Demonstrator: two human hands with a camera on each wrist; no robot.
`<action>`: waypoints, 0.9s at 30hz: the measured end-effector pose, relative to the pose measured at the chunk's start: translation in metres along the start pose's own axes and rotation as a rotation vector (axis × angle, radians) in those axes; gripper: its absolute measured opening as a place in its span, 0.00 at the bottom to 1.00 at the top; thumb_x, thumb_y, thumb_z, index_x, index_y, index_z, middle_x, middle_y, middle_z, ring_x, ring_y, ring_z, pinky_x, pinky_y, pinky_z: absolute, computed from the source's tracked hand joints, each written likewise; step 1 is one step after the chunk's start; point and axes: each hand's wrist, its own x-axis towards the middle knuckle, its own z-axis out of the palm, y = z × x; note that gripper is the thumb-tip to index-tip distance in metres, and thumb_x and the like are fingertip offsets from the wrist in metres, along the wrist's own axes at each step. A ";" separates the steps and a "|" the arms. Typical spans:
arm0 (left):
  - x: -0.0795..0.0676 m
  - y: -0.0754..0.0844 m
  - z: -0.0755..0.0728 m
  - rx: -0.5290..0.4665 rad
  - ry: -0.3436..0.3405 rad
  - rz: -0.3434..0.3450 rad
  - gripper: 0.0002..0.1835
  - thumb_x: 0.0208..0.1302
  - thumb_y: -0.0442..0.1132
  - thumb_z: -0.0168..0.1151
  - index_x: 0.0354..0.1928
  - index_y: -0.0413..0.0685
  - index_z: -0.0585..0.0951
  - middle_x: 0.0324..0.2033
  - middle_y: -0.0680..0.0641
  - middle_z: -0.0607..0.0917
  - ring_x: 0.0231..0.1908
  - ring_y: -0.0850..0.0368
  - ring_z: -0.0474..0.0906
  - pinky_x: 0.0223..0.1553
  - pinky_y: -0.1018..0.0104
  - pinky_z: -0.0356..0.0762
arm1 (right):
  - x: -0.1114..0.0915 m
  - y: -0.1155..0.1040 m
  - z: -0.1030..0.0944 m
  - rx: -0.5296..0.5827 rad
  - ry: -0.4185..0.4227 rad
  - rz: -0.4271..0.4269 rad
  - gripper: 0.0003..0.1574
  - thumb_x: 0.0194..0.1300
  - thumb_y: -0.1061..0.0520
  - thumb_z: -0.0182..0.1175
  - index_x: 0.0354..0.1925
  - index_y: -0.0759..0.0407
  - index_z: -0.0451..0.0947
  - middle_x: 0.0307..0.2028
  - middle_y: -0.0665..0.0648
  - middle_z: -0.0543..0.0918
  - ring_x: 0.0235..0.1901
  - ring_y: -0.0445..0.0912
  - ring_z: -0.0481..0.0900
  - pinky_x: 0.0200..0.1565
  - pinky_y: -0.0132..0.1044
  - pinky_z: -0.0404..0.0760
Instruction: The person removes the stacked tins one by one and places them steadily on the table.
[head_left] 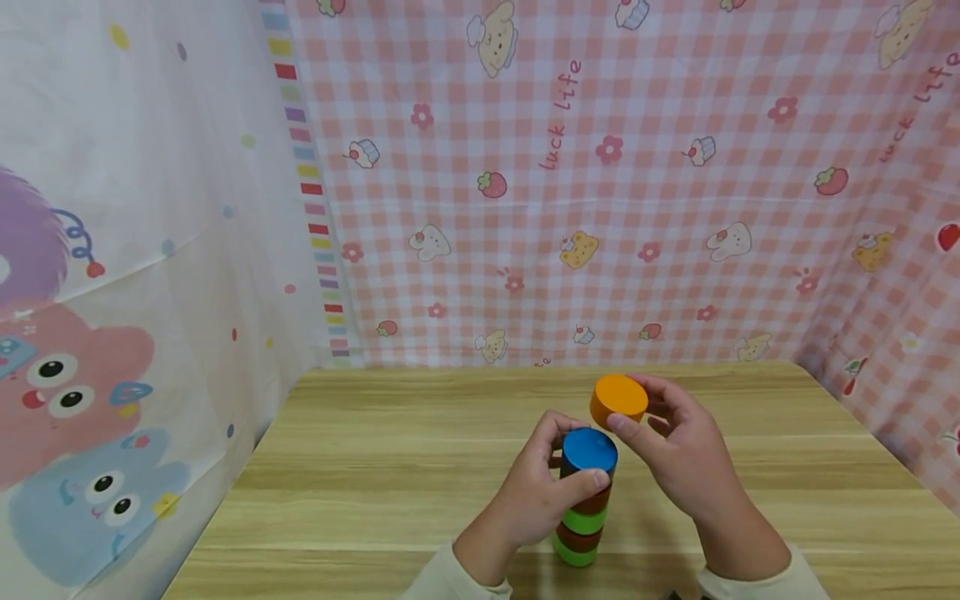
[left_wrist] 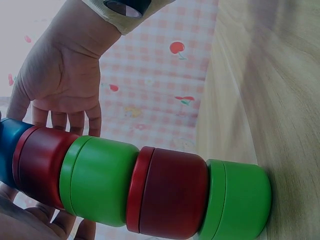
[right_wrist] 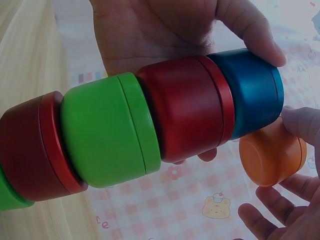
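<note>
A column of small round lidded canisters stands upright on the table, with a blue canister (head_left: 590, 450) on top. Below it come a red canister (right_wrist: 185, 110), a green canister (right_wrist: 107, 130), another red canister (left_wrist: 172, 192) and a green bottom canister (left_wrist: 240, 200). My left hand (head_left: 525, 496) grips the column near its top, thumb in front and fingers behind the blue canister. My right hand (head_left: 686, 446) pinches an orange canister (head_left: 618, 404) between thumb and fingers, tilted, just beyond and right of the blue top. In the right wrist view the orange one overlaps the blue canister's edge.
The wood-grain table (head_left: 360, 467) reaches back to a pink checked cloth (head_left: 637, 192) hung behind it. A white cartoon-print cloth (head_left: 202, 333) hangs along the left side. Light sleeves cover both forearms, and a dark band with a lens (left_wrist: 127, 7) sits at the right wrist.
</note>
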 end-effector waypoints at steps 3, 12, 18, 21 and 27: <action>0.000 0.000 0.000 0.001 0.000 0.001 0.22 0.72 0.43 0.67 0.62 0.52 0.70 0.57 0.51 0.79 0.60 0.56 0.72 0.64 0.52 0.68 | 0.000 0.001 0.000 -0.003 -0.002 0.003 0.33 0.74 0.49 0.67 0.69 0.63 0.72 0.63 0.63 0.78 0.60 0.55 0.73 0.66 0.71 0.68; 0.000 -0.001 0.000 -0.006 -0.005 0.005 0.23 0.72 0.43 0.67 0.63 0.52 0.70 0.57 0.51 0.79 0.59 0.55 0.72 0.62 0.53 0.69 | 0.002 0.004 0.001 -0.024 -0.008 0.014 0.35 0.74 0.47 0.67 0.70 0.62 0.72 0.63 0.63 0.78 0.61 0.58 0.74 0.66 0.71 0.68; 0.000 -0.002 0.000 -0.009 -0.006 0.001 0.23 0.72 0.44 0.67 0.63 0.52 0.70 0.56 0.52 0.79 0.59 0.55 0.72 0.62 0.53 0.69 | 0.003 0.006 0.001 -0.038 -0.014 0.022 0.35 0.74 0.46 0.67 0.70 0.62 0.72 0.63 0.64 0.78 0.61 0.58 0.74 0.65 0.70 0.68; 0.000 -0.002 0.000 -0.006 -0.008 0.009 0.23 0.72 0.44 0.67 0.63 0.52 0.69 0.56 0.52 0.79 0.59 0.56 0.72 0.63 0.51 0.68 | 0.003 0.006 0.001 -0.040 -0.018 0.029 0.35 0.74 0.46 0.67 0.70 0.62 0.72 0.63 0.64 0.78 0.61 0.58 0.74 0.65 0.70 0.69; 0.001 -0.002 -0.001 0.000 -0.011 0.017 0.23 0.73 0.44 0.67 0.63 0.52 0.70 0.56 0.52 0.80 0.59 0.56 0.72 0.62 0.51 0.68 | 0.004 0.007 0.001 -0.053 -0.019 0.037 0.36 0.74 0.45 0.67 0.70 0.61 0.72 0.64 0.63 0.78 0.61 0.58 0.74 0.65 0.69 0.69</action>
